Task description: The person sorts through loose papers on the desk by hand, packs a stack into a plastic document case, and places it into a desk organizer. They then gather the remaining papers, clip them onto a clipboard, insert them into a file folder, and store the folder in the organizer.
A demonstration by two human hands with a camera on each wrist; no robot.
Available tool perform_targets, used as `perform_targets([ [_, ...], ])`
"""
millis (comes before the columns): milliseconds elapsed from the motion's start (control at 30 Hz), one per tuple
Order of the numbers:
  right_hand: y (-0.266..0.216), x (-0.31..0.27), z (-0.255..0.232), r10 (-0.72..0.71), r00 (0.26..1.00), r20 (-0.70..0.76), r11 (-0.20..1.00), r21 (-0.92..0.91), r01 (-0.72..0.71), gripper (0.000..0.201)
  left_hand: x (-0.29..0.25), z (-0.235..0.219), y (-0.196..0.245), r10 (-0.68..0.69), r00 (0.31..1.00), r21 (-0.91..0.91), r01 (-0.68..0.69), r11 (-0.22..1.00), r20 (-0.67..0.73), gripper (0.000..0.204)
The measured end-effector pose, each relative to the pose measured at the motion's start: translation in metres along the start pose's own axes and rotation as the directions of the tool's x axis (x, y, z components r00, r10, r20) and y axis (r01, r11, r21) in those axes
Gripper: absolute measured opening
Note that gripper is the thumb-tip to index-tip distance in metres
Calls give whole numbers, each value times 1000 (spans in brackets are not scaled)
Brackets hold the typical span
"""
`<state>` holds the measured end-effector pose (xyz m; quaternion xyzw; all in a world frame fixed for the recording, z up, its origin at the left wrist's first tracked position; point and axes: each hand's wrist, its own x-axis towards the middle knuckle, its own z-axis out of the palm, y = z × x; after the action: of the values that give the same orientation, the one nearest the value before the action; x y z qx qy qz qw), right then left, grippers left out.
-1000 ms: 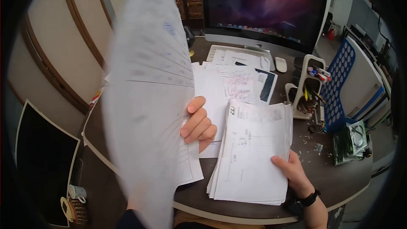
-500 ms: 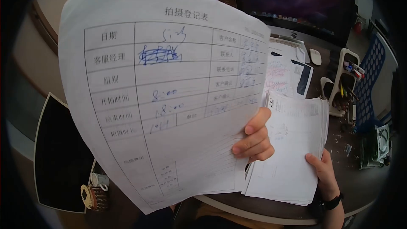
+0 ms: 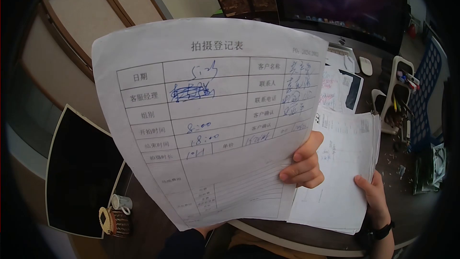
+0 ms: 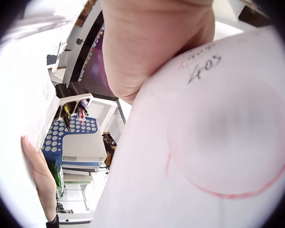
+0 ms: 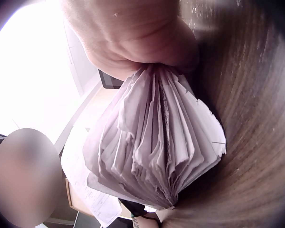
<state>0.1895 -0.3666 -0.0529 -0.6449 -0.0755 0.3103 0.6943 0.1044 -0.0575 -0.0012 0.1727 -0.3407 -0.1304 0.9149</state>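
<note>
A printed form point(image 3: 206, 110) with blue handwriting faces the head camera, raised and curved. My left hand point(image 3: 306, 163) grips its right edge, fingertips on the printed face. In the left wrist view, the left hand point(image 4: 152, 42) is above the sheet's back point(image 4: 142, 161), which bears a red curved mark and "405". A thick stack of papers point(image 3: 330, 196) lies to the right, partly covered by the form. My right hand point(image 3: 376, 199) holds its right edge, thumb on top. The right wrist view shows the right hand point(image 5: 133, 33) gripping the stack point(image 5: 152, 133), its leaves spread at the edge.
Behind the papers stand a monitor point(image 3: 340, 5) and a mouse point(image 3: 365, 66). To the right are a pen organizer point(image 3: 398, 93), a blue perforated rack point(image 3: 424, 96) and small scraps. A dark panel point(image 3: 81, 172), a mug point(image 3: 122, 203) and a woven basket point(image 3: 120, 224) are at left.
The form has swung from a blurred, steeply angled position to face the head camera, and its top edge has lowered. The head view has shifted left. My right hand keeps its grip on the stack.
</note>
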Motion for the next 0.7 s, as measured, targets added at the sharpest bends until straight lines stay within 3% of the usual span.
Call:
perform_targets([
  [700, -6, -2, 2, 26, 1000, 8, 999, -22, -26, 40, 16, -7, -18, -74, 986, 0, 75, 997, 148, 34],
])
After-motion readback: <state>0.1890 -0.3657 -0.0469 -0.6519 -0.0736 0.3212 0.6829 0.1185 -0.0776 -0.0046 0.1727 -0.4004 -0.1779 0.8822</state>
